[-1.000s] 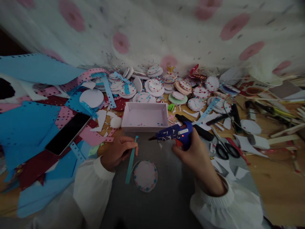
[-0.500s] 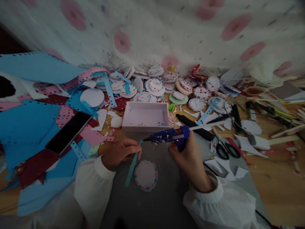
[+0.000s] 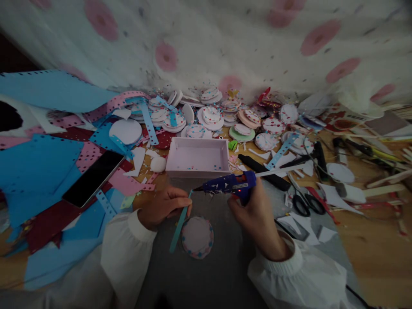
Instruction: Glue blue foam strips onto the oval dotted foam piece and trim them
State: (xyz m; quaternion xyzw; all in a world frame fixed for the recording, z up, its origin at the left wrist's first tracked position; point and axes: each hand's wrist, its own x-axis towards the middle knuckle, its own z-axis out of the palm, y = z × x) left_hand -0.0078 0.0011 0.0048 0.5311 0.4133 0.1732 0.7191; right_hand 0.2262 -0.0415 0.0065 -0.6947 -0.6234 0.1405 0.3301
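My left hand point(image 3: 167, 205) is closed, pinching a narrow teal paper strip point(image 3: 178, 231) near its upper end. The strip's lower end points down and left over the grey mat point(image 3: 225, 266). In my right hand point(image 3: 255, 214) is a blue hot glue gun point(image 3: 228, 184), with a white glue stick in its back and a small red light lit. Its dark nozzle points left and meets or nearly meets the strip's top end; I cannot tell if it touches. Just right of the strip, a round white disc point(image 3: 197, 237) edged with pink and blue dots lies flat on the mat.
A shallow white box point(image 3: 198, 174) stands beyond my hands. Behind it are heaps of decorated discs point(image 3: 209, 118). A phone point(image 3: 93, 178) and coloured sheets point(image 3: 38, 171) cover the left. Black-handled scissors point(image 3: 305, 204), paper scraps and wooden sticks lie to the right.
Both hands, the strip and the glue gun hold almost the same position. The whole view has shifted very slightly.
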